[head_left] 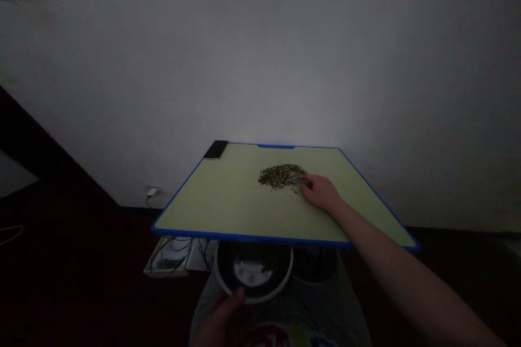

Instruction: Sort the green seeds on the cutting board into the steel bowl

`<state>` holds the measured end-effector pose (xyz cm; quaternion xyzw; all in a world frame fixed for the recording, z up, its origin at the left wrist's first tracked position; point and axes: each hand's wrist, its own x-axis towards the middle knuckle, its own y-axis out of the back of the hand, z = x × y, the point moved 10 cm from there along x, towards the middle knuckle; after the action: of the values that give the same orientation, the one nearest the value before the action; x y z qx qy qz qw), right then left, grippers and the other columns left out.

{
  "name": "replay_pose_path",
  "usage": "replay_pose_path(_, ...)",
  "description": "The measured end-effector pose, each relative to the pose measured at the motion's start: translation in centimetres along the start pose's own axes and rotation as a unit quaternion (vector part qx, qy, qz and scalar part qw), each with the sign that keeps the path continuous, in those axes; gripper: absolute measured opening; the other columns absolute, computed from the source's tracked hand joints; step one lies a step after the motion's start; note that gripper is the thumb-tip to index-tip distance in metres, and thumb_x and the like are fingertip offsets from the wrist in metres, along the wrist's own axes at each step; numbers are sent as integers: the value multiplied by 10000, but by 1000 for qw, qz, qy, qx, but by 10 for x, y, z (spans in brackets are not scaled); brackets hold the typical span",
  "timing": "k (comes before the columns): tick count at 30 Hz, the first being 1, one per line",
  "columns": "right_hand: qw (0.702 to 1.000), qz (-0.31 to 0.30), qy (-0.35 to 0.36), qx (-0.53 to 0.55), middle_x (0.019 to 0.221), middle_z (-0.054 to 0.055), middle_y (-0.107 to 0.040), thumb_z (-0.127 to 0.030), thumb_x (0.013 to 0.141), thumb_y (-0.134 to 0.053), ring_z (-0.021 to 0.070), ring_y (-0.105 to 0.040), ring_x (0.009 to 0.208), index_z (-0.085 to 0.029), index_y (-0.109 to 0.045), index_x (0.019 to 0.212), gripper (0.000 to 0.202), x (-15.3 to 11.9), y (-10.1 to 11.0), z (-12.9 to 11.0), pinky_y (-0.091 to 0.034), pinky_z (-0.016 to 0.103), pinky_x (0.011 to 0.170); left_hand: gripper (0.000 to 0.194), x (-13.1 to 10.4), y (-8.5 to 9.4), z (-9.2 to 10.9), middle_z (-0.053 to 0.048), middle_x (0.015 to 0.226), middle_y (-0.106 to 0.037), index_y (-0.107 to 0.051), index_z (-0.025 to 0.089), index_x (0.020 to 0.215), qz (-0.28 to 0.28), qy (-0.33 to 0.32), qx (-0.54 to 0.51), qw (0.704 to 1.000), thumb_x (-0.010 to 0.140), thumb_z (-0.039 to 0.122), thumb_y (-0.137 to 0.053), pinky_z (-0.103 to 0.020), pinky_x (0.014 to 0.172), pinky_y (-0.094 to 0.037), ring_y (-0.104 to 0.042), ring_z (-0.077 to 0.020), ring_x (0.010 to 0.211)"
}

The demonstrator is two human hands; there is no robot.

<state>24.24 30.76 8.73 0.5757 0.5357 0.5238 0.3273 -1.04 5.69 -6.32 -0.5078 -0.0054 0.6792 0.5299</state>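
A loose pile of small greenish-brown bits [280, 175], too small to name surely, lies on a pale yellow-green tabletop [228, 206] with a blue edge. My right hand [319, 191] rests at the pile's right side, fingers curled and pressed together by the bits. What is between them I cannot make out. Below the near table edge, a round metal bowl [253, 300] sits over my lap, with some dark greenish stuff inside and a shiny bottom partly bare. My left hand [222, 314] grips its near-left rim, thumb on top; the other fingers are mostly hidden.
At the table's far left corner lies a black phone [216, 149]. Another dark round container [315, 267] stands under the table, right of the bowl. White boxes [169, 256] with cables are on the left below. A plug [152, 192] sits in the wall behind.
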Motion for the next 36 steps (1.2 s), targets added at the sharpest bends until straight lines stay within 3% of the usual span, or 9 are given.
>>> replay_pose_path(5,1000,4,8,-1,1105,117,-722,-333,887,-488,259,-659,1004,-151,-669,1201,405,3,-3,1,-476,336,866,466,4,3,2,-55,958,-802,-610,219,1122,-2,-16,5,1000,689,218,-785,-373,810,-560,-741,-281,937)
replay_pose_path(22,999,-6,17,48,963,89,-742,-277,831,-551,209,-660,847,-152,-697,1151,373,-3,1,7,-460,287,783,472,4,8,1,-65,967,-802,-629,225,1116,8,-15,-9,1000,675,191,-793,-412,880,-550,-731,-297,976)
replay_pose_path(29,998,-5,34,43,975,79,-739,-306,843,-544,208,-656,863,-174,-698,1146,365,-3,-2,3,-458,288,792,610,5,5,-1,-91,981,-802,-596,225,1226,-3,-14,-5,1000,653,228,-808,-409,855,-556,-720,-320,1005)
replay_pose_path(36,999,6,23,22,1006,92,-736,-308,857,-529,226,-659,917,-162,-683,1167,375,-3,0,0,-461,301,815,515,7,9,0,-70,1009,-795,-624,238,1150,1,-16,2,1000,667,230,-802,-385,837,-547,-722,-301,993)
